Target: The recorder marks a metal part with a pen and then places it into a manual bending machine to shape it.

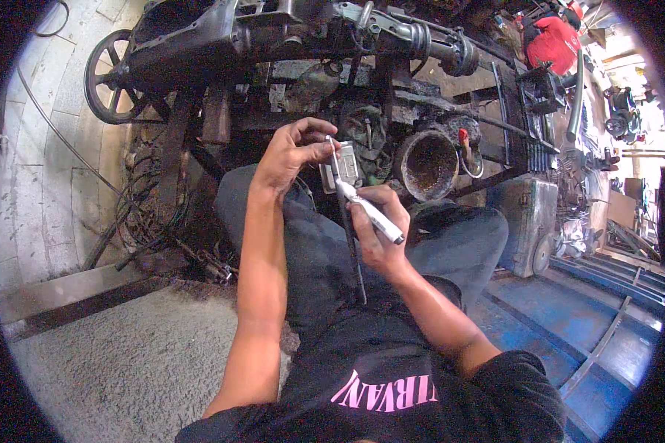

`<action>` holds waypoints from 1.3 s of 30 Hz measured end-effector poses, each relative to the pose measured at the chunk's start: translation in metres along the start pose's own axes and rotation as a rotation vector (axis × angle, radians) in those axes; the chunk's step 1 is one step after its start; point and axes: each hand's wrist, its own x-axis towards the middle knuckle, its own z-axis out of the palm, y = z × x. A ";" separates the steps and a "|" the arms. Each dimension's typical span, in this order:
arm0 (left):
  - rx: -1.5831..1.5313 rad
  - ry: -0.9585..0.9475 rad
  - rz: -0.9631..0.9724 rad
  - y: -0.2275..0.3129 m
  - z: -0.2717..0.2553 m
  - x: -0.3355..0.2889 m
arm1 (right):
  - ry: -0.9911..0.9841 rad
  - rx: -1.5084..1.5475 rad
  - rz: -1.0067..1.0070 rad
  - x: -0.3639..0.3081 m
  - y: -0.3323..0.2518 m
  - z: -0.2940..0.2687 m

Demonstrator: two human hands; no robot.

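My left hand [295, 151] pinches the upper end of a thin rod [352, 247] between thumb and fingertips. The rod is bright at the top and dark lower down, slanting toward my lap. My right hand [386, 225] is closed around a slim white tube [377, 216] with a dark end. Its narrow white tip lies against the rod, just below my left fingers. Whether the tip touches or only overlaps the rod in view, I cannot tell. Behind the rod is a small pale box-like metal part [347, 164].
A greasy machine frame [288, 37] with a spoked wheel [111, 77] spans the far side. A dirty round bucket [428, 166] and a red-handled tool [464, 140] stand beyond my right knee. Cables [151, 214] lie left. A grey case [532, 221] and a red-clothed person [553, 46] are right.
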 end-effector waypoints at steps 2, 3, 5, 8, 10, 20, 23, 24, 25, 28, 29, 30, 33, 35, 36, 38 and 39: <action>0.006 0.014 0.000 0.000 0.001 0.000 | 0.013 0.000 -0.004 -0.002 0.005 -0.001; 0.005 0.019 -0.001 0.000 0.001 0.000 | 0.018 -0.016 0.036 -0.002 0.006 -0.003; 0.003 0.026 -0.002 0.000 0.001 -0.001 | 0.016 -0.034 0.059 0.001 0.006 -0.005; 0.053 0.042 -0.006 0.002 0.001 -0.001 | 0.009 -0.005 -0.061 0.000 0.004 0.003; 0.050 0.045 0.001 0.001 0.002 0.001 | 0.016 -0.014 -0.069 -0.001 0.004 0.002; 0.053 0.074 0.005 0.003 0.007 -0.001 | 0.023 -0.011 0.006 0.001 -0.003 0.001; 0.075 0.069 0.003 0.001 0.007 0.000 | 0.018 -0.016 0.030 -0.002 0.004 0.000; 0.080 0.076 0.023 0.002 0.007 0.000 | 0.010 -0.004 0.064 -0.004 0.005 0.001; 0.086 0.084 0.043 0.002 0.008 0.000 | -0.008 -0.042 -0.051 -0.003 0.008 0.000; 0.102 0.066 0.062 -0.001 0.006 0.001 | 0.031 0.037 0.059 -0.007 0.001 0.003; 0.104 0.068 0.066 -0.002 0.006 0.001 | 0.054 0.011 0.100 -0.007 0.008 0.002; 0.143 0.073 0.054 -0.003 0.006 0.001 | 0.074 0.046 0.186 -0.009 0.009 -0.002; 0.162 0.107 0.078 -0.007 0.008 0.000 | 0.009 -0.028 0.211 -0.018 0.013 -0.009; 0.146 0.127 0.112 -0.007 0.015 0.000 | -0.061 -0.035 0.257 -0.029 0.010 -0.009; 0.170 0.164 0.115 -0.005 0.020 0.000 | -0.120 -0.023 0.295 -0.034 0.008 -0.010; 0.224 0.234 0.120 -0.002 0.033 -0.002 | -0.159 0.204 0.430 -0.037 0.002 -0.008; 0.270 0.241 0.165 0.001 0.041 -0.002 | -0.157 0.237 0.404 -0.033 0.001 -0.011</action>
